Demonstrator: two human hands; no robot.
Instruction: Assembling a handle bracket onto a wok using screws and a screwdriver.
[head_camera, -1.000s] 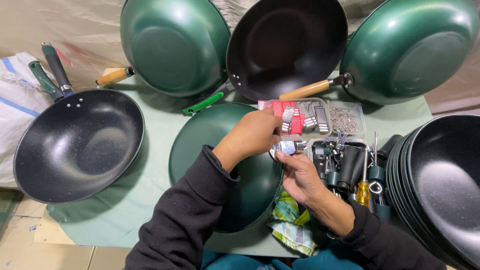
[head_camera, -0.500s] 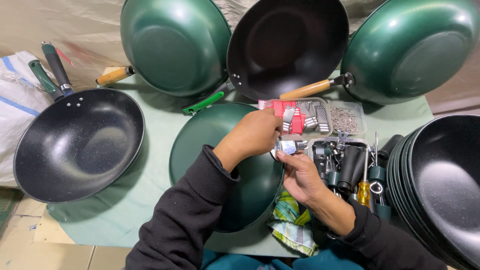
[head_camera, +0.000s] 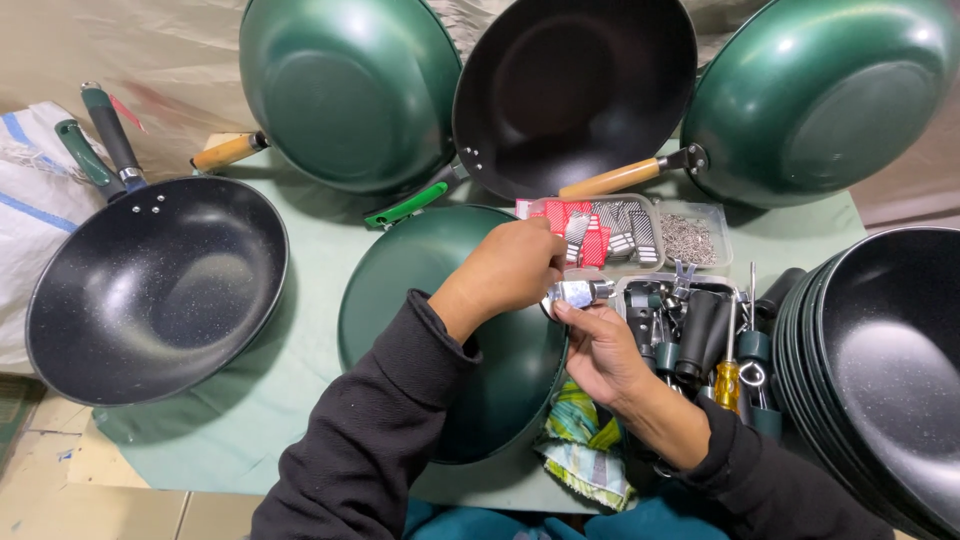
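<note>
Both hands, L & R, pinch a metal fitting at frame center, over upturned green wok.

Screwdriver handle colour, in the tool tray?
Translucent yellow-orange, on the screwdriver in the tool tray; head view.

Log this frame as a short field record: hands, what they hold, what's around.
left hand: fingers on a small metal fitting, over an upturned green wok
right hand: fingers pinch the same fitting from below
left side: black pan, face up
back: two green woks and one black wok, propped up
right side: stack of black pans
near hands: tray of handles and a screwdriver; striped cloth
</note>
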